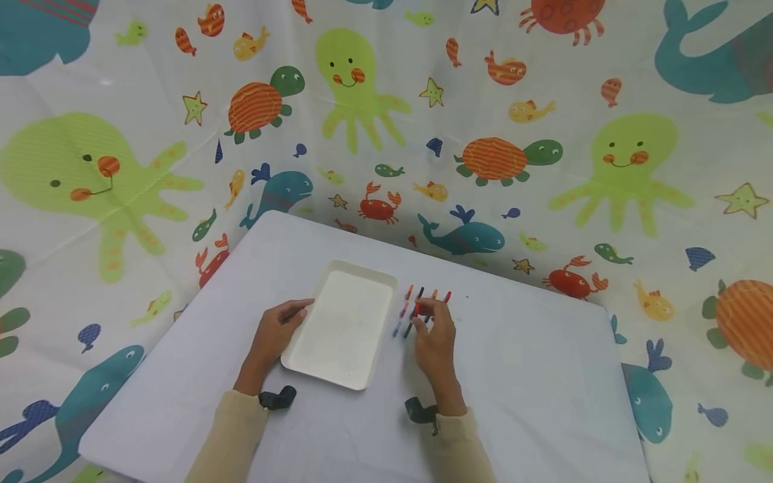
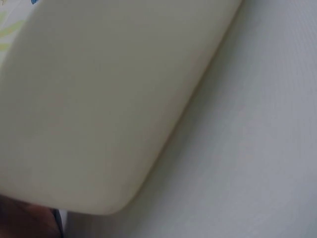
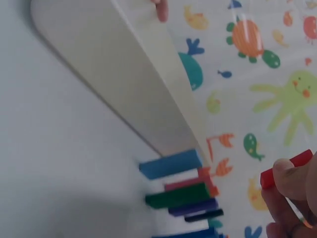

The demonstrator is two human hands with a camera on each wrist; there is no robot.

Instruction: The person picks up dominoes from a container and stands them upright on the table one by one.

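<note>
A shallow off-white rectangular tray [image 1: 344,325] lies on the table. My left hand [image 1: 274,332] holds its left rim, finger and thumb at the edge; a fingertip shows over the rim in the right wrist view. Between thumb and fingers, my right hand [image 1: 436,339] pinches a short red crayon-like stick [image 3: 268,179], raised over the other sticks. Beside the tray's right side lie several coloured sticks in rows, among them a light blue stick [image 3: 171,164], a green stick [image 3: 178,196] and a purple stick [image 3: 193,207]. The right hand partly covers these rows in the head view.
A white cloth covers the table [image 1: 531,376]. Behind it hangs a curtain [image 1: 386,181] printed with sea animals. A small dark speck [image 1: 467,296] lies right of the sticks. Each wrist wears a black camera [image 1: 278,398].
</note>
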